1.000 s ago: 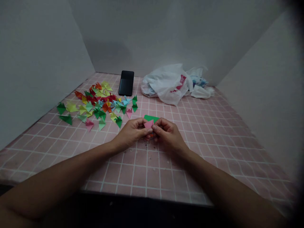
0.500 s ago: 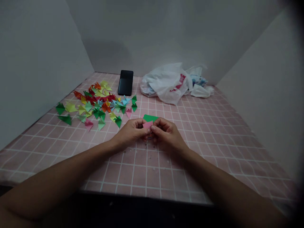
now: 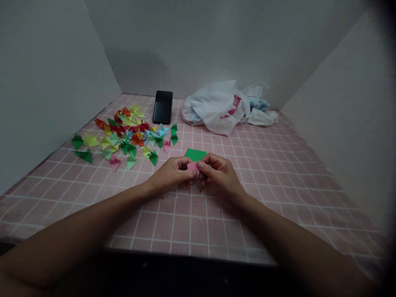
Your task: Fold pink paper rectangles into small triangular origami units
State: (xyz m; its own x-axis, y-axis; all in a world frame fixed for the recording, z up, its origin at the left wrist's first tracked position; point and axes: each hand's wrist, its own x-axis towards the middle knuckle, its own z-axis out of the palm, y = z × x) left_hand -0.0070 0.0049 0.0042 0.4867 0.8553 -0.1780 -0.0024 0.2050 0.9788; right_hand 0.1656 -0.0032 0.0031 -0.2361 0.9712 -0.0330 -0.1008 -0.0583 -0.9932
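A small piece of pink folded paper [image 3: 193,166] is pinched between my two hands at the middle of the table. My left hand [image 3: 173,171] grips its left side with thumb and fingers. At its right edge, the thumb and forefinger of my right hand [image 3: 218,170] close on it. Just beyond the fingers lies green paper [image 3: 196,154], with a bit of pink paper showing at its left side. My fingers cover part of the folded piece, so its full shape cannot be made out.
Many folded paper figures [image 3: 125,136] in several colours lie spread at the left. A black phone [image 3: 162,107] leans near the back wall. Crumpled white plastic bags [image 3: 216,107] sit at the back. Tiny scraps dot the pink checked tablecloth [image 3: 182,222] before me.
The pink paper has turned in my fingers, from a pointed triangular outline to a squarer face. Both hands have stayed nearly in place, and more of the green paper shows.
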